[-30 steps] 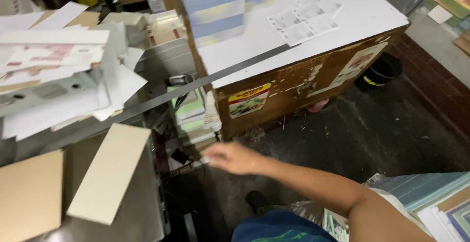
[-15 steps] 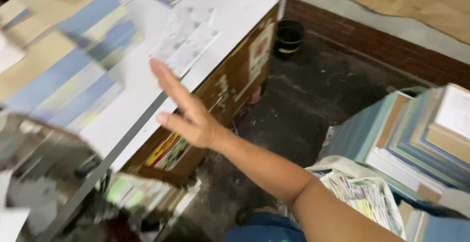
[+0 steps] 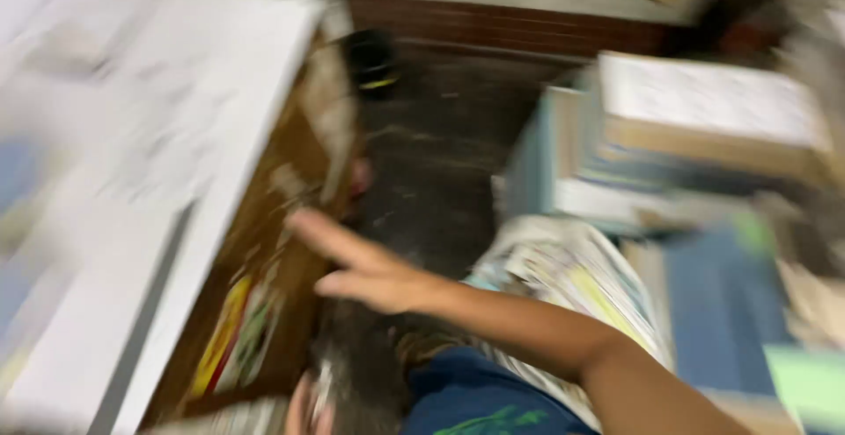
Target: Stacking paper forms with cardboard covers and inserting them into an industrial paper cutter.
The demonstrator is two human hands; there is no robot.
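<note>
The picture is heavily blurred by motion. My right hand point(image 3: 365, 272) reaches in from the lower right on a bare arm, with its fingers spread and pointing up-left. It holds nothing. It hovers in front of the brown wooden side point(image 3: 290, 224) of a white-topped counter point(image 3: 176, 162), above the dark floor point(image 3: 440, 153). My left hand is not in view.
Stacks of books and paper point(image 3: 704, 127) stand at the right, with a bundle of printed sheets point(image 3: 572, 276) and a blue stack point(image 3: 713, 312) nearer to me. A black bucket point(image 3: 374, 61) sits on the floor at the far end. Colourful papers point(image 3: 233, 338) lie under the counter.
The view has swung to the right, away from the cluttered table. My right hand rose from low beside the shelf and now hangs open in front of the counter's side.
</note>
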